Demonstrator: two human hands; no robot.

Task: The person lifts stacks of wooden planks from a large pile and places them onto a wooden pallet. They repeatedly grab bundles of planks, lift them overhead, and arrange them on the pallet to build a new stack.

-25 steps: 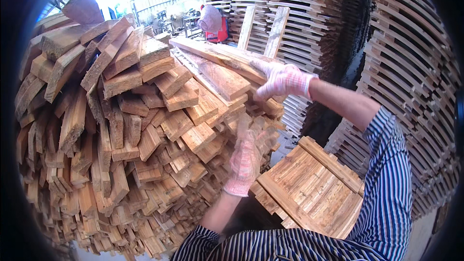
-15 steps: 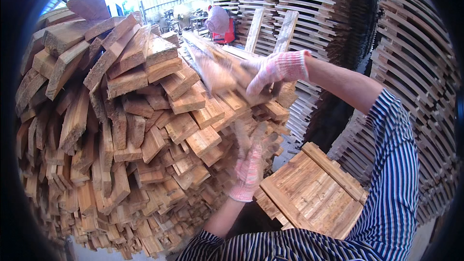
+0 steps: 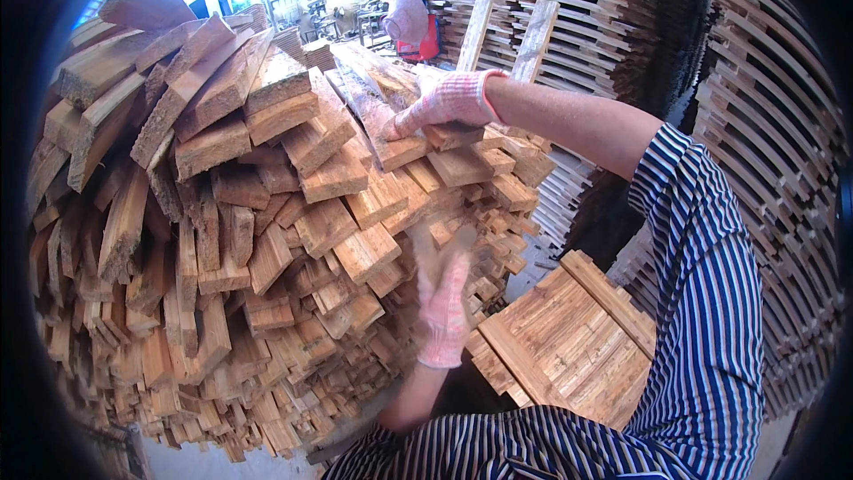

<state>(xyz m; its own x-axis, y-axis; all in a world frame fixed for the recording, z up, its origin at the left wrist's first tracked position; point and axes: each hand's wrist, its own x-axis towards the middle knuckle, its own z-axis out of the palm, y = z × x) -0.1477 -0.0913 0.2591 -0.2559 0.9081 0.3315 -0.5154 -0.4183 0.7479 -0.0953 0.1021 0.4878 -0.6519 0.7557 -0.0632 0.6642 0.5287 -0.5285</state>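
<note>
In a striped glove, my right hand (image 3: 446,104) lies over the top of the lumber pile. Its fingers are closed over the end of a wooden plank (image 3: 397,154), which rests on other boards. Below it, my left hand (image 3: 444,307), gloved too, is raised in front of the pile's cut ends. Its fingers are apart and a little smeared by motion, and nothing shows in them. The pile of rough planks (image 3: 289,258) fills the left and middle, with the cut ends facing me.
Close by on the right sits a slatted wooden panel (image 3: 569,338) with crosspieces. Tall stacks of spaced slats (image 3: 764,169) stand along the right. Two boards lean upright behind the pile, one of them a pale board (image 3: 533,40). Farther back is a red object (image 3: 422,40).
My right hand has moved left and slightly up; the plank that was blurred under it now lies still on the pile. My left hand stays low, shifted slightly. The view has turned a little.
</note>
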